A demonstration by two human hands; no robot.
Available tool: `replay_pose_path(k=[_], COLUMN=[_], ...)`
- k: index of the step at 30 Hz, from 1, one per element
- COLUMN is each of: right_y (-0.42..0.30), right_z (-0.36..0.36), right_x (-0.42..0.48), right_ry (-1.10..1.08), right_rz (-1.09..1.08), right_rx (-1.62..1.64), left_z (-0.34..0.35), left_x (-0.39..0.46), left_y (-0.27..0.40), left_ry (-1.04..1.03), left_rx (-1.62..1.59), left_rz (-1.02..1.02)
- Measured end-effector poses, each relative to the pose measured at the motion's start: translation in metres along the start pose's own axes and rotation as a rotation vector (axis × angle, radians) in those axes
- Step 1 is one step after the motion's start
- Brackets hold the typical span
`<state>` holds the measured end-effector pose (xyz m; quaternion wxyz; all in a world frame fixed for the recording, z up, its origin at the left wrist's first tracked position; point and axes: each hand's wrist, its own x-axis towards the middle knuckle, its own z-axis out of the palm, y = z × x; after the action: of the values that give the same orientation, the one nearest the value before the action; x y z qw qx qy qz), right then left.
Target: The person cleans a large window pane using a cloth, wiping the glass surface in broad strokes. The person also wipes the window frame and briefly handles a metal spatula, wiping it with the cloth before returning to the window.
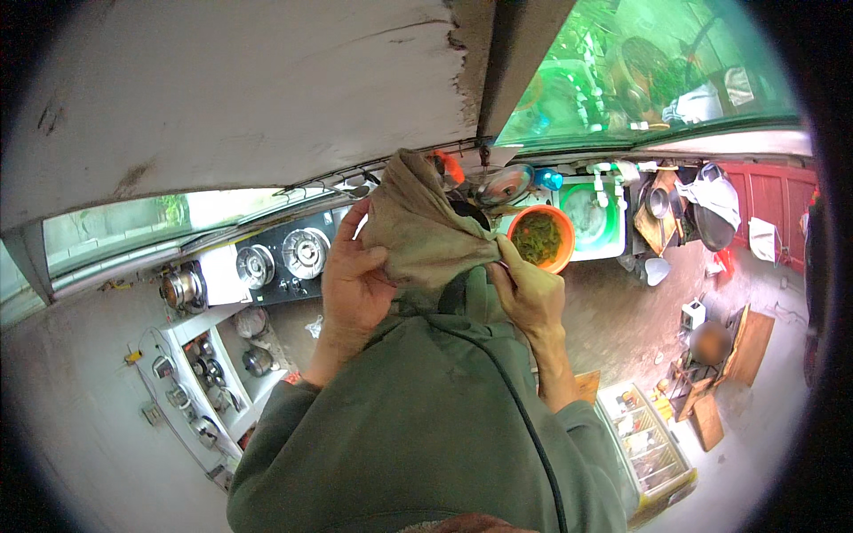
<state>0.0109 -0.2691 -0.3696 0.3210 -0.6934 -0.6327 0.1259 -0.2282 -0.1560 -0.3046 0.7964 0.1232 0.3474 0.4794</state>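
A greyish-brown cloth is stretched between my two hands in front of my chest. My left hand pinches its left edge between thumb and fingers. The cloth's right corner is gripped by my right hand, with the fingers curled. Just beyond my right hand stands an orange basin with green leafy matter in liquid. The cloth hides part of the counter behind it.
A two-burner gas hob lies to the left, beside a metal pot. On the right are a sink, white pipes, a hanging wok and a wooden board. Shelves with pots stand lower left.
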Motion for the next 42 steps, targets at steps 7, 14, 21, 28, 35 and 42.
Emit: replay_pose_path(k=[7,14,21,28,35,42], right_y=[0.023,0.018,0.014,0.006,-0.011,0.0], right_z=[0.004,-0.002,0.008,0.012,0.013,0.013], right_x=[-0.009,0.007,0.016,0.028,0.029,0.032], right_ry=[-0.091,-0.324,-0.299,-0.372,-0.482,-0.415], right_rz=[-0.008,0.195,0.221,0.231,0.216,0.043], right_rx=[0.07,0.292,0.55,0.518,0.373,0.043], left_z=[-0.029,-0.03,-0.044,-0.028,-0.069,-0.078], left_x=[-0.001,-0.01,-0.009,-0.001,0.024,0.025], left_y=[0.025,0.054,0.043,0.004,-0.02,-0.003], left_ry=[-0.016,0.053,0.133,0.136,-0.013,-0.114], left_rx=[-0.169,-0.041,0.999,1.622,1.88,1.836], left_rz=[0.144,0.274,0.173,0.548,1.01,0.772])
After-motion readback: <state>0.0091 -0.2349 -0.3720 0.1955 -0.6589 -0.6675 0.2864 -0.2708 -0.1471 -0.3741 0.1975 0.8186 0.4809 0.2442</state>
